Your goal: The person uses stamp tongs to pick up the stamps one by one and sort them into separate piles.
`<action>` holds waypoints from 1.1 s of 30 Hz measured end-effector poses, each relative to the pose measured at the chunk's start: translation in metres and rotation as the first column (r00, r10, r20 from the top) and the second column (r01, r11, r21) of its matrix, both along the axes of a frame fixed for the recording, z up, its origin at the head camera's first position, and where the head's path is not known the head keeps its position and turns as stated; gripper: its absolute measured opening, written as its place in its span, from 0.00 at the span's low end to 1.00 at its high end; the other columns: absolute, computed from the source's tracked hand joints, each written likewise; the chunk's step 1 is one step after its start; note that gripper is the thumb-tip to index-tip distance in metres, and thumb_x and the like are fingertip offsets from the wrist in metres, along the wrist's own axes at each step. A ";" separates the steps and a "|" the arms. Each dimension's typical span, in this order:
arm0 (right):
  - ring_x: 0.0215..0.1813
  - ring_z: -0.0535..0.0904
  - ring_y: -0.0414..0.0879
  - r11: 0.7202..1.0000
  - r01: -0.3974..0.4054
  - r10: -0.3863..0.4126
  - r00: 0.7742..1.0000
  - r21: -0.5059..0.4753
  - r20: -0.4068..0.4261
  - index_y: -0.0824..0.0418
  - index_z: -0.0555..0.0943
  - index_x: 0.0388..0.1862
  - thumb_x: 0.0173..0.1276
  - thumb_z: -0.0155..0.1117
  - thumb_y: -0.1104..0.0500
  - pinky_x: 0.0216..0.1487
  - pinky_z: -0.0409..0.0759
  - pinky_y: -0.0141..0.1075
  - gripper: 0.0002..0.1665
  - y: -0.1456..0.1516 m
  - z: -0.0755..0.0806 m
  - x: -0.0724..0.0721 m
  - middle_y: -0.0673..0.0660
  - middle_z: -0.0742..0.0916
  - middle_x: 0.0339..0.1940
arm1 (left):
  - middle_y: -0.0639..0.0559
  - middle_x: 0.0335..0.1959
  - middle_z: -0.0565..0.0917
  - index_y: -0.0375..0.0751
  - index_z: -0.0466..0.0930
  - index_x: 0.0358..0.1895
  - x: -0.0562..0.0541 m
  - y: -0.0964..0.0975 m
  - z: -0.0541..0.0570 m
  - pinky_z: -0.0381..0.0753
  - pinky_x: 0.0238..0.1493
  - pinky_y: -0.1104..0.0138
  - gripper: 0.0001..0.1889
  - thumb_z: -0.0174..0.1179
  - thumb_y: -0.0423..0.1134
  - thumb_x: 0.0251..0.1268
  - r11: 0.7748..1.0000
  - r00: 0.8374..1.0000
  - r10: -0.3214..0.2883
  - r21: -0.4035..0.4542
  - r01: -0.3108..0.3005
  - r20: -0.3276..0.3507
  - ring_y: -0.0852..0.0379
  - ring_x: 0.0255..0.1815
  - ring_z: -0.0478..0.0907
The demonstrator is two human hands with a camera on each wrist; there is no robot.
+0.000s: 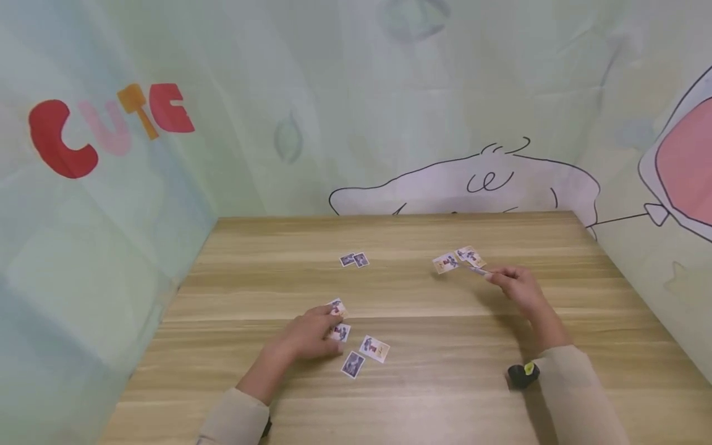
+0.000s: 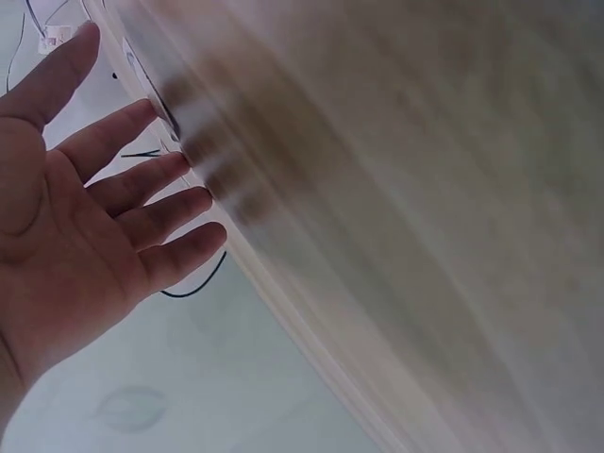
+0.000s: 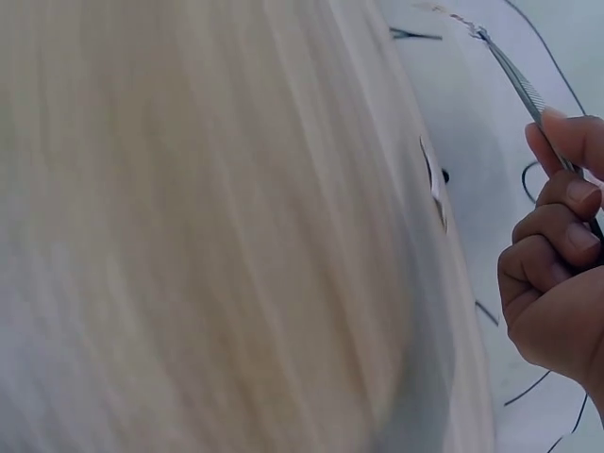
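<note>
The right hand [image 1: 517,287] pinches slim grey metal tweezers [image 1: 478,270], their tips holding a small white rectangular printed card [image 1: 444,264] above the wooden table [image 1: 423,402], towards its far right corner. The left hand [image 1: 311,334], fingers extended and grasping nothing, reaches over two similar cards [image 1: 342,334]; two dark-backed cards [image 1: 361,259] lie overlapped nearer the far edge.

Slim grey tweezers [image 1: 476,270] in right fingers [image 3: 552,231], tilted, tips at raised picture card [image 1: 444,264]. Two overlapping cards [image 1: 474,257] just beside. Dark pair [image 1: 361,260] overlapped farther left. Four more cards [image 1: 375,349] nearer, two partly behind left fingers [image 2: 111,140].
</note>
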State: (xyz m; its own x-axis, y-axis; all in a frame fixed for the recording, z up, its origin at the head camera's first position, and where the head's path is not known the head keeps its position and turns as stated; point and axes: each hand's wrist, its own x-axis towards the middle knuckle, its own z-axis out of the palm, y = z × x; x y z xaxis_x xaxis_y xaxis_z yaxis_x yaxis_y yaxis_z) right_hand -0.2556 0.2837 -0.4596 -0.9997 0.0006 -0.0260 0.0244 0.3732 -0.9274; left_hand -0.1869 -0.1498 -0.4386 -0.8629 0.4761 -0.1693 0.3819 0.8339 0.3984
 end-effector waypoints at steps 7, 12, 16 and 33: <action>0.17 0.61 0.38 0.994 0.081 -0.082 0.997 -0.071 -0.012 0.66 0.81 0.38 0.64 0.62 0.56 0.16 0.63 0.31 0.13 0.017 -0.001 -0.001 0.44 0.68 0.13 | 0.35 0.65 0.64 0.37 0.72 0.61 0.001 0.009 0.003 0.62 0.61 0.46 0.32 0.66 0.47 0.52 1.000 1.000 -0.015 0.009 0.015 0.002 0.37 0.64 0.61; 0.30 0.67 0.42 0.988 0.152 -0.151 0.988 -0.020 0.041 0.66 0.80 0.42 0.64 0.62 0.51 0.28 0.69 0.32 0.19 0.025 -0.002 -0.003 0.48 0.75 0.25 | 0.36 0.66 0.63 0.38 0.72 0.61 0.004 0.011 0.003 0.61 0.60 0.43 0.32 0.66 0.47 0.52 1.000 1.000 0.009 0.017 -0.009 0.028 0.37 0.65 0.60; 0.45 0.65 0.47 0.984 0.179 -0.180 0.982 0.013 0.063 0.73 0.75 0.51 0.66 0.60 0.48 0.42 0.67 0.36 0.29 0.028 -0.003 -0.003 0.57 0.76 0.45 | 0.36 0.66 0.63 0.38 0.72 0.61 0.006 0.011 0.003 0.61 0.59 0.43 0.32 0.66 0.47 0.52 1.000 0.999 0.012 0.026 -0.012 0.033 0.37 0.64 0.60; 0.44 0.71 0.49 0.955 0.267 -0.268 0.963 0.125 -0.014 0.76 0.77 0.47 0.65 0.61 0.53 0.39 0.69 0.35 0.25 0.022 -0.007 -0.001 0.66 0.80 0.46 | 0.35 0.67 0.61 0.38 0.70 0.63 0.006 0.007 0.003 0.60 0.62 0.44 0.34 0.66 0.47 0.52 1.000 0.998 0.010 0.025 -0.012 0.056 0.37 0.65 0.59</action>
